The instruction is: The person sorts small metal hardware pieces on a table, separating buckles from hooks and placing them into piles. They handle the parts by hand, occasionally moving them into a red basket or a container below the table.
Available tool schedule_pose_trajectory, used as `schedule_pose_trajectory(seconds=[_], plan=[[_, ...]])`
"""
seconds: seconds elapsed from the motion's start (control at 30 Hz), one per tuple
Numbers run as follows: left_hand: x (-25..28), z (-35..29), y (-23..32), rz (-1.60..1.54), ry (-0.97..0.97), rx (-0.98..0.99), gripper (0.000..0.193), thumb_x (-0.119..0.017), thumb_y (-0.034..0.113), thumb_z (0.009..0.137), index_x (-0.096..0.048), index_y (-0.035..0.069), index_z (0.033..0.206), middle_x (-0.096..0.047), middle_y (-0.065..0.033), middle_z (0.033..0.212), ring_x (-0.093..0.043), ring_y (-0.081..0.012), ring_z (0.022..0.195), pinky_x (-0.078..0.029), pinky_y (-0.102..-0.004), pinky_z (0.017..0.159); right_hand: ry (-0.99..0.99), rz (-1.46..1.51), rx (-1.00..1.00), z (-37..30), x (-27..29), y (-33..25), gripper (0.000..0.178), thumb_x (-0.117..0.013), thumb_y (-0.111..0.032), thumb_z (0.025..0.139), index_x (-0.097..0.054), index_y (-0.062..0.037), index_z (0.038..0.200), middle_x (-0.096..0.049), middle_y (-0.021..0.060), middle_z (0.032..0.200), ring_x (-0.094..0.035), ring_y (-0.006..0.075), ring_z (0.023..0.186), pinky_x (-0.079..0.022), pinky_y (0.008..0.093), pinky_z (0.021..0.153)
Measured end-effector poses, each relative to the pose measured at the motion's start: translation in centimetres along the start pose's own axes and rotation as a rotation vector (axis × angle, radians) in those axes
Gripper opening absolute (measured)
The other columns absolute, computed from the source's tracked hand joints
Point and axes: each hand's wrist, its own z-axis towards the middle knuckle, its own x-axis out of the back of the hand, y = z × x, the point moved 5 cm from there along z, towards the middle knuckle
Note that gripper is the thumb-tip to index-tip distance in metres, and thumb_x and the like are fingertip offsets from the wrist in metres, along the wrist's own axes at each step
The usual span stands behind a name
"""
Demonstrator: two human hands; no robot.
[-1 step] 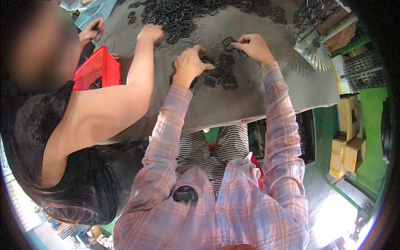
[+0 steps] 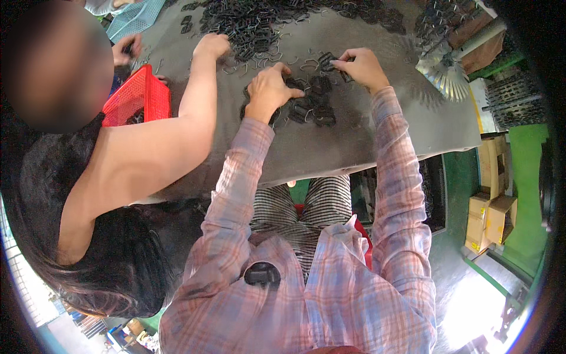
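Observation:
My right hand [image 2: 361,68] pinches a black slotted plastic piece [image 2: 326,60] between thumb and fingertips, just above the grey table. To its left, my left hand [image 2: 270,91] is low over the table with the thumb spread away from the curled fingers. Under and beside that hand lie several similar black pieces [image 2: 322,114], some with thin silvery wire hooks. Part of what lies beneath my left palm is hidden.
A large heap of black hooked pieces [image 2: 253,29] covers the far middle of the table [image 2: 413,133]. At left, a co-worker's arm [image 2: 197,112] reaches past a red basket [image 2: 158,97]. A metal fan-shaped fixture [image 2: 451,79] stands at right, beyond it cardboard boxes [image 2: 486,218].
The black piece in my right hand has tilted and shifted slightly right. At far left, a co-worker's hand has moved a little. My left hand stays nearly in place.

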Motion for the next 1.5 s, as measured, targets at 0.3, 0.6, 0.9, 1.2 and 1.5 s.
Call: schedule_pose_trajectory(seconds=[0.3, 0.6, 0.9, 1.2, 1.5], plan=[[-1.2, 2.1, -1.4, -0.999, -0.272, 0.136, 0.025, -0.076, 0.028, 0.072, -0.062, 0.011, 0.085, -0.062, -0.0027, 0.076, -0.054, -0.0145, 0.066, -0.04, -0.0258, 0.05, 0.077, 1.39, -0.214, -3.4, 2.0, 2.7, 0.016, -0.058, -0.019, 0.086, -0.054, -0.0067, 0.076, -0.047, -0.0011, 0.066, -0.047, 0.0122, 0.064, -0.037, 0.0281, 0.049], [-2.2, 3.6, -0.4, -0.134, 0.294, -0.06, 0.058, -0.075, 0.046, 0.066, -0.064, 0.008, 0.108, -0.064, -0.0152, 0.107, -0.061, -0.0329, 0.099, -0.046, -0.0383, 0.087, -0.219, 1.894, 0.089, -3.8, 1.0, 1.1, 0.019, -0.055, -0.018, 0.084, -0.047, -0.0094, 0.07, -0.036, 0.0004, 0.062, -0.04, 0.0142, 0.062, -0.039, 0.0298, 0.058], [-3.3, 4.5, -0.7, -1.122, -0.083, 0.185, 0.032, -0.074, 0.022, 0.072, -0.057, 0.006, 0.094, -0.06, -0.0048, 0.085, -0.057, -0.0164, 0.068, -0.043, -0.0284, 0.051, -0.096, 1.924, 0.014, -4.5, -0.2, 2.8, 0.015, -0.056, -0.02, 0.089, -0.054, -0.0075, 0.081, -0.04, 0.0007, 0.062, -0.045, 0.0172, 0.061, -0.055, 0.0442, 0.07], [-0.8, -3.1, 3.5, -2.784, -0.637, 0.194, 0.018, -0.052, 0.004, 0.077, -0.055, 0.001, 0.095, -0.052, -0.0151, 0.095, -0.053, -0.0238, 0.085, -0.048, -0.0216, 0.054, 0.013, 1.282, -0.12, -5.4, -0.8, -3.9, 0.017, -0.06, -0.026, 0.087, -0.053, -0.0108, 0.083, -0.048, -0.0022, 0.07, -0.044, 0.0081, 0.056, -0.046, 0.0274, 0.059], [2.8, -20.8, -2.1, -2.065, -0.604, 0.139, 0.009, -0.052, 0.006, 0.079, -0.044, 0.007, 0.084, -0.045, -0.0043, 0.07, -0.043, -0.0101, 0.053, -0.03, -0.0216, 0.041, -0.198, 1.029, -0.129, -10.8, -4.5, -6.8, 0.033, -0.064, -0.025, 0.082, -0.058, -0.0017, 0.104, -0.062, 0.0034, 0.087, -0.048, 0.0053, 0.059, -0.035, 0.0186, 0.047]])
